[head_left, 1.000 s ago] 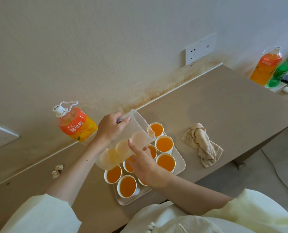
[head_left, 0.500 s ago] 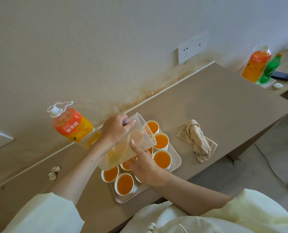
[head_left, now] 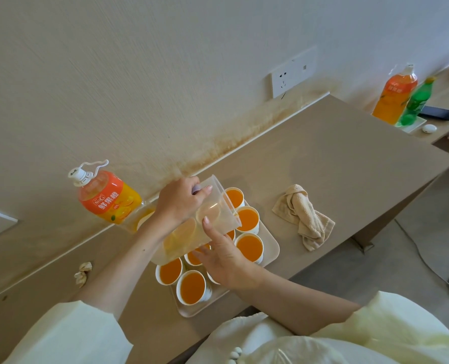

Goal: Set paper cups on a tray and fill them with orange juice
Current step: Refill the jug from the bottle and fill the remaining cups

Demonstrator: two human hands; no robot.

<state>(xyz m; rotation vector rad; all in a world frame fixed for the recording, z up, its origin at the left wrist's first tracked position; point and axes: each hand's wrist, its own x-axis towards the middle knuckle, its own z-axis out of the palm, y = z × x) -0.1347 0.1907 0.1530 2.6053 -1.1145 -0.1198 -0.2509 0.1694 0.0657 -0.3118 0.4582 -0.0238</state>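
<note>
The jug (head_left: 218, 208) is clear glossy plastic, the cups (head_left: 192, 287) white paper, the tray (head_left: 270, 249) smooth matt cream plastic, the cloth (head_left: 304, 219) at its three o'clock soft nubbly towelling, the counter (head_left: 336, 158) smooth and matt.

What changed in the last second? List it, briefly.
Nothing clearly moved. The left hand still grips the tipped pitcher over the cups; the right hand still rests against its side. Tray, bottle and cloth stay put.

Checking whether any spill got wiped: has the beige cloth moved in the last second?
No. The cloth keeps the same spot just right of the tray; only the camera shifted.
</note>
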